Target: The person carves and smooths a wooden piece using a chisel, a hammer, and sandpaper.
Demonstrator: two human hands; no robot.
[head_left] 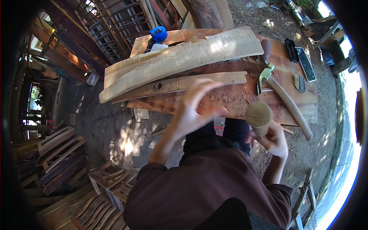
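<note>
My right hand [274, 140] is closed around a tan, round-ended wooden piece [258, 114] near the bench's front edge. Its round end faces up, and the rest is partly hidden by my fingers, so its exact kind is unclear. My left hand [195, 103] is raised in front of the bench, fingers apart and slightly blurred, with nothing in it. Beyond it, a long pale curved board [184, 57] and a narrower wooden strip with a hole [207, 79] lie on the wooden workbench [306, 96]. A claw hammer [285, 96] rests to the right, its handle past the front edge.
Wood shavings [230, 97] are scattered on the bench. A blue tape measure [158, 34] sits at the back left. A brush [299, 82], a phone-like device [306, 64] and a black case [291, 50] lie at right. Stacked wooden frames [63, 157] stand at left.
</note>
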